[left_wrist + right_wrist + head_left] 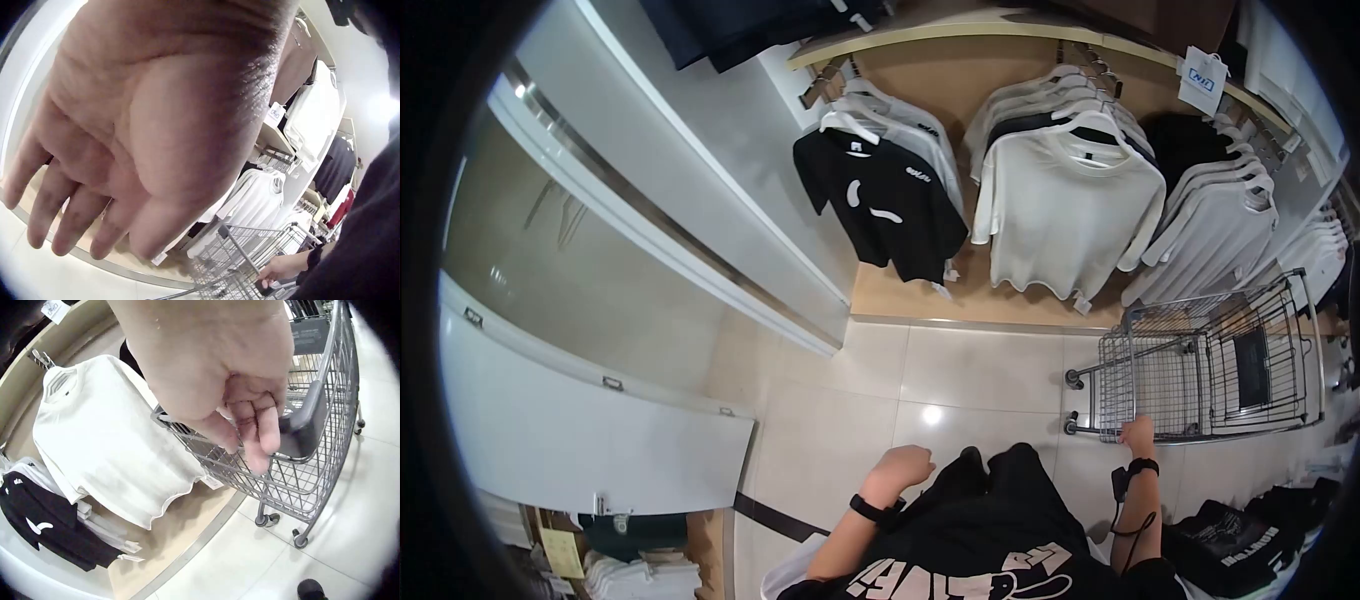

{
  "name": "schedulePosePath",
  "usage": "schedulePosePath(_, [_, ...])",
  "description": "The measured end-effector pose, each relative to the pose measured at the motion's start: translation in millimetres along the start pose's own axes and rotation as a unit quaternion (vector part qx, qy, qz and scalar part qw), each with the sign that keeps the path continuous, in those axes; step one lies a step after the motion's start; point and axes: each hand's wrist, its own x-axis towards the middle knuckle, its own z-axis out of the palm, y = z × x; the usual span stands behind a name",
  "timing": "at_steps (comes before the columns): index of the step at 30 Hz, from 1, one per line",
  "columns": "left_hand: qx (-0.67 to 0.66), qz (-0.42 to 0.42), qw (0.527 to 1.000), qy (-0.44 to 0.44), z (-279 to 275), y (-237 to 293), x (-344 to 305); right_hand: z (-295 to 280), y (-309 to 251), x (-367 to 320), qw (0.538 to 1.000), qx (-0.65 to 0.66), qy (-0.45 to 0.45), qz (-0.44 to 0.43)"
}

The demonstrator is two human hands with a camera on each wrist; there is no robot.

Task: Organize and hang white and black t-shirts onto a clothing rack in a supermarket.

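Observation:
My left hand [898, 470] is held in front of my body, bare of any object. In the left wrist view its palm faces the camera, with the fingers [78, 215] extended and slightly spread. My right hand [1138, 432] is at the end of a grey wire shopping cart [1170, 375]. In the right wrist view its loosely bent fingers [256, 440] overlap the cart's rim beside a black corner piece [304, 428]. No bar shows between those fingers and the palm.
A white long-sleeved shirt [1070, 200] and a black printed T-shirt [880, 200] hang at the front of wall racks, more tops behind them. Folded black shirts [1240, 535] lie at lower right. White panels [600, 410] stand left. Pale floor tiles [990, 370] lie ahead.

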Motion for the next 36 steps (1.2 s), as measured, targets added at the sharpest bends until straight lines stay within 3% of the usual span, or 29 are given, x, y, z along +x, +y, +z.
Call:
schedulePosePath(1, [-0.014, 0.01, 1.0, 0.016, 2, 4, -4, -2, -6, -5, 0.997, 0.066, -0.015, 0.042])
schedulePosePath(4, [-0.039, 0.049, 0.997, 0.036, 7, 24, -10, 14, -1, -3, 0.999, 0.041, -0.006, 0.019])
schedulePosePath(7, [-0.026, 0.048, 0.998, -0.027, 26, 40, 4, 20, -1, -19, 0.999, -0.018, -0.016, -0.024])
schedulePosePath(9, [-0.034, 0.078, 0.995, -0.047, 38, 53, 23, 24, -8, -20, 0.987, -0.091, -0.131, -0.03])
schedulePosePath(12, [-0.062, 0.123, 0.989, -0.055, 60, 75, 63, 22, -34, -57, 0.992, -0.093, -0.067, -0.06])
schedulePosePath(13, [-0.082, 0.139, 0.986, -0.047, 65, 88, 73, 11, -42, -65, 0.994, -0.066, -0.085, -0.025])
schedulePosePath(15, [-0.077, 0.138, 0.984, -0.076, 62, 121, 96, -17, -34, -73, 0.96, 0.176, -0.216, -0.02])
schedulePosePath(16, [-0.112, 0.128, 0.984, -0.055, 70, 134, 115, -35, -22, -72, 0.961, 0.177, -0.211, -0.016])
schedulePosePath(18, [-0.188, 0.097, 0.977, 0.007, 83, 170, 141, -71, -4, -62, 0.945, 0.192, -0.225, -0.143])
schedulePosePath(20, [-0.221, 0.084, 0.97, 0.056, 98, 205, 170, -107, 37, -37, 0.969, 0.069, -0.067, -0.227])
schedulePosePath(22, [-0.257, 0.063, 0.959, 0.102, 125, 232, 199, -155, 72, -17, 0.973, -0.045, 0.045, -0.222])
schedulePosePath(25, [-0.282, 0.033, 0.945, 0.161, 140, 262, 224, -201, 153, 14, 0.961, -0.159, 0.078, -0.215])
schedulePosePath(27, [-0.389, -0.033, 0.918, 0.071, 125, 286, 226, -213, 200, 26, 0.888, -0.383, 0.099, -0.233])
schedulePosePath(28, [-0.323, -0.07, 0.939, 0.091, 130, 284, 236, -218, 200, 26, 0.888, -0.385, 0.097, -0.231])
schedulePosePath(31, [-0.319, -0.075, 0.94, 0.097, 143, 257, 256, -209, 185, 10, 0.914, -0.336, 0.097, -0.205])
schedulePosePath(34, [-0.461, -0.089, 0.879, 0.078, 146, 242, 273, -200, 180, 7, 0.914, -0.341, 0.125, -0.18])
schedulePosePath(36, [-0.411, -0.104, 0.904, 0.059, 139, 242, 285, -198, 183, 4, 0.923, -0.312, 0.13, -0.184])
